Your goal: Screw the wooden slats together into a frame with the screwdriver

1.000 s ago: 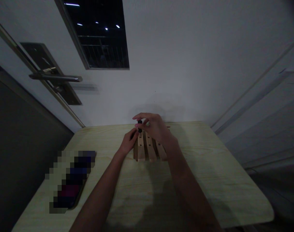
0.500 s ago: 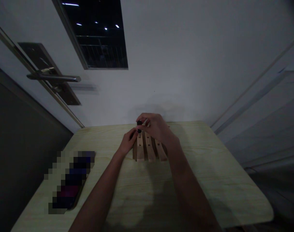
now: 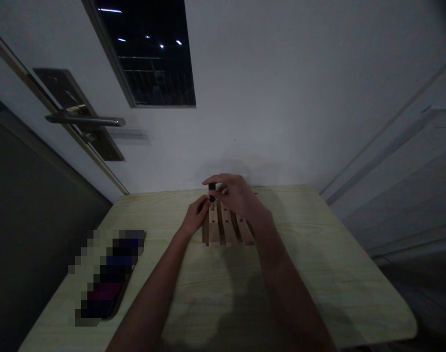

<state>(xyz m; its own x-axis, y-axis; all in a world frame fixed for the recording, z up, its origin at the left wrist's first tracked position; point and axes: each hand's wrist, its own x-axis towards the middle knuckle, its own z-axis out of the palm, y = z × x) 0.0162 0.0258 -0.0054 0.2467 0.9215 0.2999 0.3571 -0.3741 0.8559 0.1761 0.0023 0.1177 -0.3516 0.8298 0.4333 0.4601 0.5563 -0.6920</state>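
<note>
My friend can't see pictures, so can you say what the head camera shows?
Two bare hands work at a small wooden slatted piece on a pale table. The right hand pinches a small black tool upright over it; the left hand steadies its edge. A blurred-out dark object lies at the left.

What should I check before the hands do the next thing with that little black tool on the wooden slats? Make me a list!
1. Right hand grips the small black tool: ok, fingers pinch its top.
2. Tool upright over the left slat: ok.
3. Left hand steadies the wooden slat piece: ok, it touches the left edge.
4. Slat piece flat on the table: ok.
5. Tool tip seated in a hole: cannot tell, too dark and small.
6. Blurred dark object out of the way: ok, far left, apart from the hands.
</note>
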